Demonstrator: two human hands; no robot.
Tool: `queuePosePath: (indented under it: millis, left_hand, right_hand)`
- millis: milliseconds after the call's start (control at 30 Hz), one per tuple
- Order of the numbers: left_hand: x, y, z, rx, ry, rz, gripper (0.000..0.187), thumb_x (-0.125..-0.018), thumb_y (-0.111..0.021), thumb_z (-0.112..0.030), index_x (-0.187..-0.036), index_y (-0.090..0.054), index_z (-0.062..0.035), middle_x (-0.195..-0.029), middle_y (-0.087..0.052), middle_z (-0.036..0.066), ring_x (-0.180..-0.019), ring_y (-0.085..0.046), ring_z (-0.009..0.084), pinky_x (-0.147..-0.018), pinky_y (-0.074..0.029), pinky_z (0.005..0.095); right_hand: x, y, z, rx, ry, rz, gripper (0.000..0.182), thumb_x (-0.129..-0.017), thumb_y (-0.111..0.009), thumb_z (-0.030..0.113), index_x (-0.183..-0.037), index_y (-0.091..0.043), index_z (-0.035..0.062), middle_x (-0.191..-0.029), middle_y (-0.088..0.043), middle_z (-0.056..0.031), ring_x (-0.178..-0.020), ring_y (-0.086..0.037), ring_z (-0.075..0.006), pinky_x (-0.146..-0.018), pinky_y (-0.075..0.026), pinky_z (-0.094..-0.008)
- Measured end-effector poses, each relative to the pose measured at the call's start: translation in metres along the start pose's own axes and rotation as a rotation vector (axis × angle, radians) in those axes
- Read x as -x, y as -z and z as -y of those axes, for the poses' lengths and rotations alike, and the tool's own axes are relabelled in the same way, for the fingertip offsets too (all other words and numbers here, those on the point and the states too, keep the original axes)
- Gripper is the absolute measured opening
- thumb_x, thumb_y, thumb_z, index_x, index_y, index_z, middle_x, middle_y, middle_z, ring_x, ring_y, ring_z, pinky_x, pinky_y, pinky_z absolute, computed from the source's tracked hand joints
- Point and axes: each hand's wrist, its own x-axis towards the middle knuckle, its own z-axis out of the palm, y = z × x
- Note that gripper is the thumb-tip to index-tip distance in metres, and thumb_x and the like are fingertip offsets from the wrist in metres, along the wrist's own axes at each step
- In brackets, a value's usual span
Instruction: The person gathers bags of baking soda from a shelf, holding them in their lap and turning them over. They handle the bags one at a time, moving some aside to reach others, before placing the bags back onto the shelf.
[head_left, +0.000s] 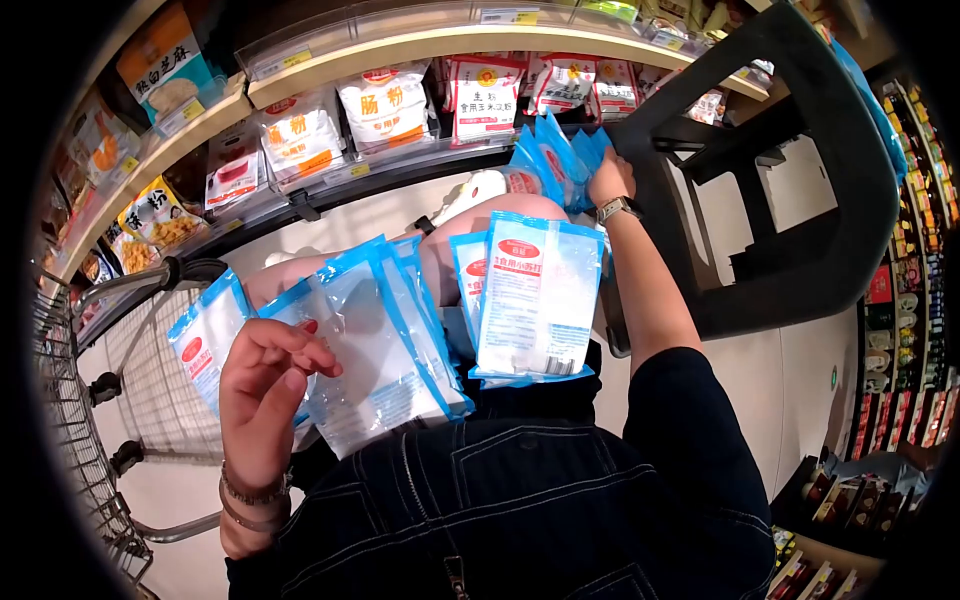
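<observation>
Several blue-edged baking soda packets lie across my lap, among them a white-fronted baking soda packet [540, 295] on the right and clear-sided blue-edged packets [370, 350] on the left. My left hand [268, 385] hovers at the left pile, its fingers loosely curled and apart, with nothing visible in them. Out by the lower shelf, my right hand [612, 182] grips a bunch of blue packets [562, 162]. Its fingertips are partly hidden behind them.
Flour and starch bags [385, 108] stand along the lower shelf [370, 165]. To the right is a large black plastic frame [850, 230], close to my right forearm. A wire shopping cart [90, 480] stands at the left. More stocked shelves [905, 310] line the far right.
</observation>
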Motion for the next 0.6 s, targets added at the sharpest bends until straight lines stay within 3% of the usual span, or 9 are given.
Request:
queuePosePath:
  millis: [33, 133, 167, 267, 300, 433, 600]
  left_hand:
    - [0.001, 0.001, 0.001, 0.009, -0.006, -0.012, 0.018, -0.081, -0.047, -0.007, -0.098, -0.043, -0.0011, -0.088, -0.055, 0.01, -0.082, -0.053, 0.0178, -0.079, -0.04, 0.03]
    - [0.0, 0.002, 0.007, 0.045, -0.016, -0.04, 0.017, -0.082, -0.047, -0.008, -0.097, -0.044, -0.0011, -0.088, -0.055, 0.009, -0.081, -0.053, 0.0174, -0.08, -0.04, 0.03]
    - [0.0, 0.001, 0.007, 0.059, -0.009, -0.053, 0.017, -0.082, -0.047, -0.008, -0.097, -0.044, -0.0011, -0.088, -0.055, 0.009, -0.082, -0.053, 0.0172, -0.08, -0.04, 0.0298]
    - [0.001, -0.001, 0.006, 0.074, 0.004, -0.081, 0.017, -0.082, -0.048, -0.008, -0.097, -0.044, -0.0009, -0.088, -0.055, 0.009, -0.082, -0.053, 0.0167, -0.08, -0.04, 0.0296]
    - [0.001, -0.001, 0.005, 0.066, 0.006, -0.082, 0.017, -0.082, -0.048, -0.008, -0.097, -0.044, -0.0008, -0.088, -0.055, 0.009, -0.082, -0.053, 0.0166, -0.08, -0.04, 0.0297]
    - [0.001, 0.003, 0.007, 0.078, -0.003, -0.09, 0.017, -0.082, -0.048, -0.008, -0.097, -0.045, -0.0004, -0.087, -0.055, 0.009, -0.083, -0.052, 0.0161, -0.079, -0.04, 0.0297]
    - [0.002, 0.003, 0.009, 0.073, 0.002, -0.095, 0.014, -0.083, -0.047, -0.008, -0.095, -0.046, -0.001, -0.087, -0.056, 0.008, -0.082, -0.052, 0.0137, -0.079, -0.04, 0.0272]
  right_hand:
    - [-0.001, 0.0, 0.004, 0.034, -0.032, 0.069, 0.049, -0.073, -0.054, 0.006, -0.12, -0.039, 0.0053, -0.11, -0.05, -0.0187, -0.102, -0.048, -0.0352, -0.082, -0.043, -0.0413]
    - [-0.012, -0.009, 0.006, -0.06, -0.093, -0.007, 0.051, -0.072, -0.057, 0.006, -0.12, -0.039, 0.0043, -0.109, -0.049, -0.0204, -0.099, -0.05, -0.0366, -0.08, -0.044, -0.0413]
    - [-0.014, -0.011, 0.004, -0.097, -0.111, -0.04, 0.057, -0.07, -0.063, 0.009, -0.121, -0.037, 0.0034, -0.106, -0.051, -0.0209, -0.096, -0.053, -0.0362, -0.076, -0.046, -0.0409]
    - [-0.026, -0.005, 0.005, -0.027, -0.2, 0.195, 0.059, -0.069, -0.068, 0.014, -0.119, -0.038, 0.0031, -0.1, -0.056, -0.0204, -0.09, -0.056, -0.0346, -0.072, -0.047, -0.0407]
    - [-0.025, -0.002, 0.005, 0.006, -0.179, 0.184, 0.045, -0.071, -0.068, 0.019, -0.109, -0.051, 0.003, -0.092, -0.061, -0.0175, -0.086, -0.059, -0.0319, -0.071, -0.049, -0.0396]
    - [-0.03, -0.006, 0.004, 0.087, -0.223, 0.32, 0.024, -0.071, -0.066, 0.024, -0.087, -0.066, 0.0057, -0.094, -0.063, -0.0138, -0.089, -0.06, -0.0303, -0.073, -0.049, -0.0376]
    - [-0.036, -0.018, -0.004, 0.093, -0.227, 0.282, 0.024, -0.079, -0.051, 0.021, -0.092, -0.065, 0.0062, -0.098, -0.061, -0.0141, -0.091, -0.059, -0.0307, -0.075, -0.048, -0.0387]
